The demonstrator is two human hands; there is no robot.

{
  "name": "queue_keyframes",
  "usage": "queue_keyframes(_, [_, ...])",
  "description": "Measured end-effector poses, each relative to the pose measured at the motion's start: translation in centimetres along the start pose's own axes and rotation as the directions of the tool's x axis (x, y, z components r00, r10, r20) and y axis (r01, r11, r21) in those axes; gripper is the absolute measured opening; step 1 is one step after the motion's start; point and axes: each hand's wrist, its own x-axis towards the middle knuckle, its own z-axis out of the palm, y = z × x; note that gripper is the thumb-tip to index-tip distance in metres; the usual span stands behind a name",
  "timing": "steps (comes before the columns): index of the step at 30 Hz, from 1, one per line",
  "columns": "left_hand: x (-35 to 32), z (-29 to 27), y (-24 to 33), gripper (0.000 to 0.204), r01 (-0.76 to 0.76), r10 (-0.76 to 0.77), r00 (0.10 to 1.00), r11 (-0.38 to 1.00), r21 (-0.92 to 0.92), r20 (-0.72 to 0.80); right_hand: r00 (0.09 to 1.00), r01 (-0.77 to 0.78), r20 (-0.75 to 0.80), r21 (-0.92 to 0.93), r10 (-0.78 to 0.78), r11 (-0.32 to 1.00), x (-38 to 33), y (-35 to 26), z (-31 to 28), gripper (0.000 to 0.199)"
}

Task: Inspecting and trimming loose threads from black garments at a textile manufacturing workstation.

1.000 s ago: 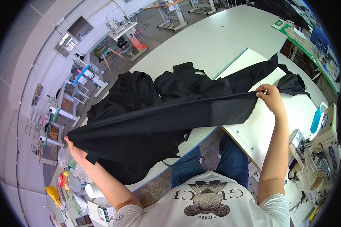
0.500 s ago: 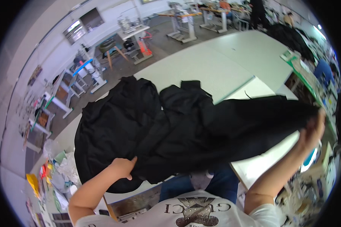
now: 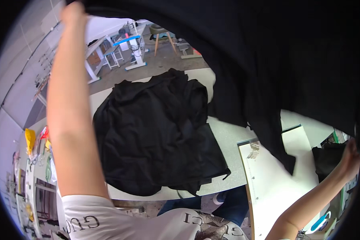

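A large black garment is held up and spread across the upper right of the view. Its lower edges hang over the table. My left hand, raised high with the arm straight, grips one edge at the upper left; motion blurs the fingers. Out at the far right, my right hand is closed on another part of the cloth, close to the picture's rim. A heap of black garments lies rumpled on the pale table, below and between my arms.
A white board with a marked edge rests at the right of the table. Beyond the table stand a stool and a workbench with a blue bar. Plastic bags and a yellow item are at the left.
My left hand has risen from the heap to the upper left, now gripping cloth. One black garment has been lifted off the heap and spread out. My right hand has shifted slightly right and down.
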Motion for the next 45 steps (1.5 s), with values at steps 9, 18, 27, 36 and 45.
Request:
queue_keyframes(9, [1.0,-37.7,7.1,0.041,0.245,-0.287,0.941,0.943,0.225,0.179,0.759,-0.588,0.013,-0.417,0.651,0.694,-24.8,14.4,-0.7,0.010])
queue_keyframes(18, [-14.1,-40.9,2.9,0.059,-0.515,-0.549,0.783,-0.310,0.800,0.291,0.680,-0.208,0.244,-0.840,0.691,0.501,-32.9,14.8,-3.1,0.009])
queue_keyframes(27, [-48.0,-12.1,-8.0,0.020,0.037,-0.505,-0.290,0.843,0.537,0.813,0.842,0.077,0.247,-0.935,0.480,0.346,-34.4,13.7,-2.7,0.035])
queue_keyframes(36, [-63.7,-1.9,-7.8,0.024,-0.100,-0.429,-0.835,0.734,0.672,0.344,0.888,-0.208,-0.073,-0.945,0.455,0.254,-36.3,10.0,-3.0,0.021])
queue_keyframes(45, [-63.4,0.1,-6.3,0.027,-0.166,-0.404,-0.860,0.798,0.579,0.311,0.510,-0.850,-0.398,-0.369,0.763,0.376,-34.7,13.2,-4.6,0.038])
